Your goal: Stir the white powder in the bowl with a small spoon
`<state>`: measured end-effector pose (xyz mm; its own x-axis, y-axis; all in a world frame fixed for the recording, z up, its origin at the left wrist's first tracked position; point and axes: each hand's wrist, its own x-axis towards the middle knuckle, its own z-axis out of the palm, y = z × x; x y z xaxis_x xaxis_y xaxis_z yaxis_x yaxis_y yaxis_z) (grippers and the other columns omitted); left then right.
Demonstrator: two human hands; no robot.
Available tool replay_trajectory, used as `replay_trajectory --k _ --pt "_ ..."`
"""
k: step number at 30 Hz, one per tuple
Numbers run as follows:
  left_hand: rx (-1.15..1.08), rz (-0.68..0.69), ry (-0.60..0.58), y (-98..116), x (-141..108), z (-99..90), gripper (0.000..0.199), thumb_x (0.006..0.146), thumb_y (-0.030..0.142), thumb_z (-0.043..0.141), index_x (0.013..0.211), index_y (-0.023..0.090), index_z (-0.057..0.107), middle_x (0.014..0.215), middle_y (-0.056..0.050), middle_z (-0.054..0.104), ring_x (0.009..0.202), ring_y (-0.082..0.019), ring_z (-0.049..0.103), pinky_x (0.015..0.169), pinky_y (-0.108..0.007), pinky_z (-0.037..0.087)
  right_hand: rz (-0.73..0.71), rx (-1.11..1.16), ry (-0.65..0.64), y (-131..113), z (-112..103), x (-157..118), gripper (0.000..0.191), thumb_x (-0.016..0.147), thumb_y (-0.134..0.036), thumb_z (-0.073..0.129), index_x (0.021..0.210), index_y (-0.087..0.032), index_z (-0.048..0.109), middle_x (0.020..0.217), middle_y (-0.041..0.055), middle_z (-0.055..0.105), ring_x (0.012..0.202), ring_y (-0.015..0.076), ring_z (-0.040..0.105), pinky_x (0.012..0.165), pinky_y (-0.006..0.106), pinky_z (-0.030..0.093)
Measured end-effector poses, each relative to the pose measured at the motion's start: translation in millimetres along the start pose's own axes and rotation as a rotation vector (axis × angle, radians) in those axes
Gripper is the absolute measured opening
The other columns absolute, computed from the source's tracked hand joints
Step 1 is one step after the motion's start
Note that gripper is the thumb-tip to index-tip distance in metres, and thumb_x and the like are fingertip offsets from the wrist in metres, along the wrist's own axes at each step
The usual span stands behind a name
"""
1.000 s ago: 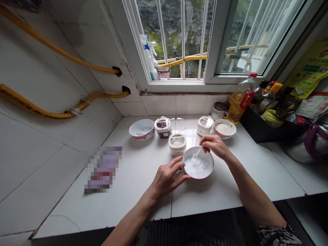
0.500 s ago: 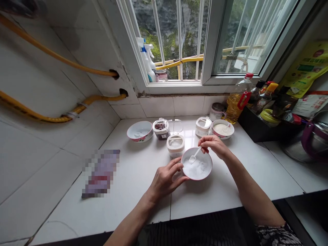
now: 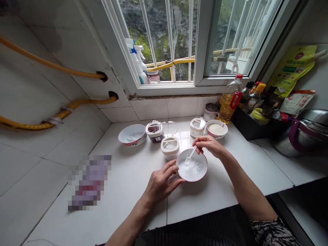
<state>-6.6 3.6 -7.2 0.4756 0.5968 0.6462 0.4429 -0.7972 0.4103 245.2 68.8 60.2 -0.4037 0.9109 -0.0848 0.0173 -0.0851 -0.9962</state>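
A small white bowl (image 3: 202,177) with a pink rim stands on the counter and holds white grains (image 3: 193,169). My left hand (image 3: 164,179) grips the bowl's left side, fingers at the rim and thumb low on the wall. Between the fingertips of my right hand (image 3: 207,145) is the handle of a small white spoon (image 3: 188,160), its scoop over the grains inside the bowl. Just behind the bowl sits a white lidded seasoning jar (image 3: 170,147). Farther left, a jar with dark red contents (image 3: 155,131) has its clear lid tipped open.
A larger white bowl (image 3: 132,140) stands at the back left. Toward the back right are another seasoning jar (image 3: 197,127), a bowl of pale grains (image 3: 216,130), an oil bottle (image 3: 229,102), a black box (image 3: 251,126) of bottles and a steel pot (image 3: 289,143). A pixelated packet (image 3: 91,182) lies left.
The whole view has shifted, so things appear farther left. Both hands keep their hold on the bowl and the spoon, with little visible motion between them.
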Motion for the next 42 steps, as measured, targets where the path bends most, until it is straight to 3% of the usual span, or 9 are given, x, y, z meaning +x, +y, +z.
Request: replay_trajectory --k 8,12,16,20,22,25,29,34,42 --pt "-0.003 -0.006 0.003 -0.2 -0.7 3.1 0.025 0.096 0.042 0.061 0.104 0.018 0.059 0.123 -0.019 0.069 0.086 -0.021 0.075 0.064 -0.028 0.063 -0.028 0.134 0.155 5.4 1.0 7.4 0.021 0.068 -0.033 0.072 0.075 -0.014 0.069 0.054 0.0024 0.065 0.051 0.0111 0.053 0.051 0.024 0.036" --pt "-0.011 -0.01 0.013 1.2 0.8 3.2 0.027 0.096 0.044 0.061 0.104 0.018 0.06 0.121 -0.018 0.069 0.07 -0.015 0.072 0.061 -0.027 0.061 -0.21 0.096 0.291 8.5 15.2 7.9 0.026 0.077 -0.039 0.07 0.087 -0.015 0.069 0.07 0.0058 0.073 0.058 0.0127 0.058 0.061 0.028 0.047" --pt "-0.004 0.004 0.032 3.1 2.4 3.1 0.028 0.096 0.045 0.06 0.103 0.018 0.059 0.119 -0.016 0.07 0.064 -0.013 0.07 0.058 -0.026 0.06 -0.493 -0.255 0.328 12.6 31.9 3.3 0.022 0.094 -0.035 0.055 0.103 -0.019 0.068 0.089 0.0079 0.077 0.071 0.0165 0.066 0.073 0.035 0.053" --pt "0.019 0.009 0.039 3.4 2.6 3.6 0.03 0.097 0.047 0.058 0.104 0.018 0.059 0.117 -0.016 0.071 0.066 -0.015 0.072 0.059 -0.026 0.06 -0.805 -0.785 0.242 16.0 39.2 1.1 0.025 0.098 -0.017 0.046 0.104 -0.02 0.07 0.086 0.0068 0.077 0.073 0.018 0.068 0.083 0.041 0.05" --pt "0.029 0.009 0.042 3.0 2.4 3.8 0.031 0.097 0.047 0.057 0.104 0.017 0.059 0.116 -0.016 0.071 0.068 -0.015 0.073 0.059 -0.026 0.06 -0.862 -0.863 0.243 14.9 39.3 0.0 0.026 0.097 -0.013 0.045 0.104 -0.019 0.069 0.087 0.0075 0.078 0.073 0.0184 0.068 0.084 0.041 0.049" --pt "0.017 -0.001 0.034 2.3 2.0 3.7 0.031 0.096 0.047 0.059 0.105 0.017 0.06 0.117 -0.017 0.07 0.074 -0.017 0.074 0.06 -0.027 0.061 -0.774 -0.709 0.302 8.4 35.8 -4.4 0.02 0.097 -0.017 0.049 0.103 -0.019 0.068 0.086 0.0073 0.077 0.074 0.0183 0.068 0.077 0.036 0.052" --pt "-0.012 -0.016 0.012 1.8 1.5 2.7 0.03 0.096 0.045 0.06 0.106 0.018 0.061 0.121 -0.017 0.069 0.077 -0.017 0.074 0.063 -0.027 0.062 -0.555 -0.414 0.334 -2.9 25.5 -12.0 0.014 0.09 -0.023 0.052 0.086 -0.018 0.065 0.065 0.0016 0.067 0.058 0.0151 0.061 0.058 0.028 0.049" --pt "-0.021 -0.014 0.002 1.3 0.6 2.0 0.027 0.095 0.043 0.062 0.106 0.018 0.06 0.122 -0.017 0.069 0.072 -0.016 0.072 0.063 -0.028 0.062 -0.331 -0.533 0.226 -8.8 19.7 -13.8 0.015 0.078 -0.016 0.049 0.069 -0.019 0.061 0.051 -0.0026 0.056 0.048 0.0114 0.049 0.051 0.025 0.037" --pt "0.0 -0.021 -0.003 2.2 0.0 2.1 0.025 0.095 0.042 0.063 0.102 0.018 0.059 0.122 -0.018 0.069 0.089 -0.022 0.075 0.065 -0.029 0.063 -0.346 -0.623 0.15 0.3 33.5 -10.3 0.018 0.075 -0.012 0.046 0.069 -0.019 0.062 0.052 -0.0025 0.057 0.051 0.0115 0.049 0.055 0.025 0.037"
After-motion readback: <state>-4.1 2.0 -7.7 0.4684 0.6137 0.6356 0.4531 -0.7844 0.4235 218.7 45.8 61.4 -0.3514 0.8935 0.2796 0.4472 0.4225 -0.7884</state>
